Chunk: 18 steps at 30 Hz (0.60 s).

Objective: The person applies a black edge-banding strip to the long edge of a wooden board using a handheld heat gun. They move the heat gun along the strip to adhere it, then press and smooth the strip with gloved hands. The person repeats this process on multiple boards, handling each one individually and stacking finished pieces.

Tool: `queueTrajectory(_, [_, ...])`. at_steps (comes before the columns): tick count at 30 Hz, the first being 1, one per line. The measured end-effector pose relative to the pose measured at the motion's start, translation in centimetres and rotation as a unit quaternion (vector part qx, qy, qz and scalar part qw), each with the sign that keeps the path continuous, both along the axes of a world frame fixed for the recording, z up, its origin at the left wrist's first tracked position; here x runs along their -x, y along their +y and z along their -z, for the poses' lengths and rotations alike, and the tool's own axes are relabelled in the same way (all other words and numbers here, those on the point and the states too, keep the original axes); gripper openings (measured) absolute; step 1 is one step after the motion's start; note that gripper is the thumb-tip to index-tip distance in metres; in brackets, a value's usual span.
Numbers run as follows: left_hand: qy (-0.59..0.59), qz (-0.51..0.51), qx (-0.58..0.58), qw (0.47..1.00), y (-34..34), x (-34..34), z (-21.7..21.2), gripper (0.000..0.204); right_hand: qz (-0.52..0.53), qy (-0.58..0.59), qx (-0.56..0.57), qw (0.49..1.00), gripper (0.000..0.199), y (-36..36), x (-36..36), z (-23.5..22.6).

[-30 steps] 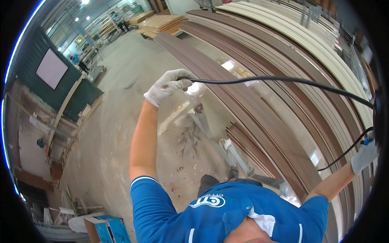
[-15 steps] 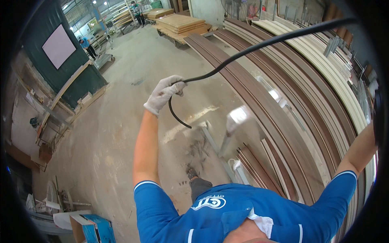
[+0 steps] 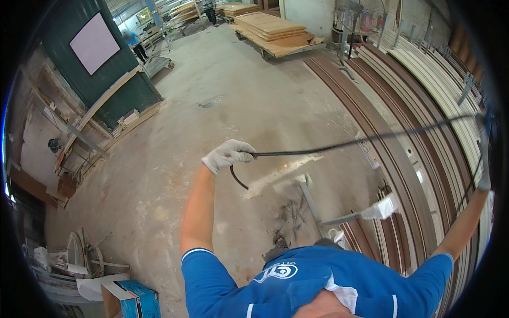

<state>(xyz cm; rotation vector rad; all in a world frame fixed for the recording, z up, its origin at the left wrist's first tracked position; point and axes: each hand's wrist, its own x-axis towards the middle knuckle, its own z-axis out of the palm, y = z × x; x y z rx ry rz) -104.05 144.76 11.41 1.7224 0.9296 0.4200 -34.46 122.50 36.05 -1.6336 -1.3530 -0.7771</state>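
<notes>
- floor [image 3: 148, 159] left of brown planks [image 3: 360, 106]
- cable [image 3: 318, 151] crosses over planks
- left of them, our left hand [image 3: 229, 156] grips cable
- right side, our right hand [image 3: 485, 172]: can't tell fingers
- best held taut

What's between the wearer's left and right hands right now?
In the head view, a black cable stretches from the left hand toward the right hand near the right rim, crossing in front of floor and long brown boards.

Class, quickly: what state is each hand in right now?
Left white-gloved hand: closed, holding a long black flexible cord.
Right pale-gloved hand: blurred at the picture's edge; grip cannot be told.
</notes>
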Motion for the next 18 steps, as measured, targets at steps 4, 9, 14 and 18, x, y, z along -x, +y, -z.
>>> queueTrajectory(4, [0.062, -0.037, -0.115, 0.991, 4.1, 0.9, 2.7, 0.021, -0.048, 0.184, 0.081, 0.978, 0.032, 8.1, 3.2, 18.5])
queueTrajectory(9, [0.056, 0.002, -0.162, 0.985, 7.5, -1.2, 7.8, 0.023, 0.022, -0.086, 0.199, 0.976, 0.03, 13.1, 6.5, 32.9])
queueTrajectory(14, [0.137, -0.028, -0.035, 0.989, 9.9, -5.8, 11.0, 0.02, 0.024, -0.035, 0.223, 0.974, 0.035, 13.3, 7.0, 32.9])
queueTrajectory(18, [0.089, 0.007, -0.099, 0.991, 10.9, -7.9, 11.8, 0.017, 0.02, -0.053, 0.18, 0.982, 0.03, 13.2, 8.2, 31.5])
